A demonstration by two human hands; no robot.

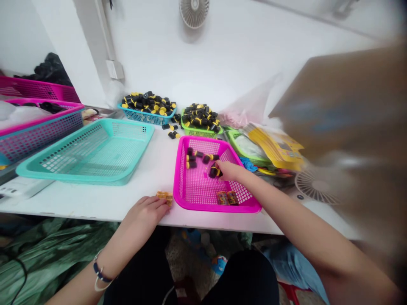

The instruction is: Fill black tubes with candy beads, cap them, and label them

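A pink basket (190, 199) lies on the white table in front of me, with several black-and-yellow cylinders (191, 161) loose inside and two orange-labelled pieces (227, 198) near its front wall. My right hand (230, 170) reaches into the basket and its fingers close on one black-and-yellow cylinder (214, 171). My left hand (144, 210) rests on the table's front edge, left of the basket, fingers curled, touching a small orange-labelled piece (164, 196).
A large teal basket (95, 178) sits to the left, with pink baskets (41, 123) beyond it. A blue basket (148, 116) and a green basket (199, 132) heaped with cylinders stand behind. Yellow packets (276, 146), a small fan (313, 186) and a blurred brown shape (349, 127) lie at right.
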